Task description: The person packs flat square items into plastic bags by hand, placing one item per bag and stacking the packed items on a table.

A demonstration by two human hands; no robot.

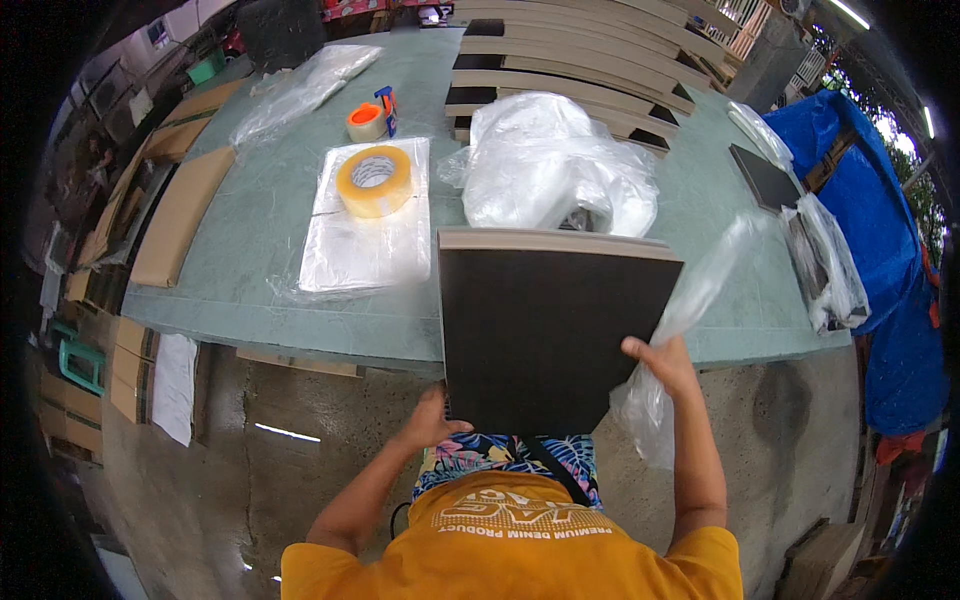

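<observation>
A square black panel with a thick grey edge (555,340) is held upright at the table's near edge. My left hand (428,420) grips its lower left corner, thumb on the black face. My right hand (668,365) closes on its right side, thumb in front. A clear plastic bag (700,280) hangs at my right hand, one part sticking up and another trailing below; whether the fingers pinch it I cannot tell. Just beyond the panel lies a heap of clear plastic bags (550,165).
On the green table (380,335), a tape roll (374,182) rests on flat plastic sleeves (365,245). Behind stands a tape dispenser (372,120). Long grey-edged stacks (575,60) fill the far side. At right are a dark panel (765,178), a bagged bundle (825,265) and blue tarp (885,210).
</observation>
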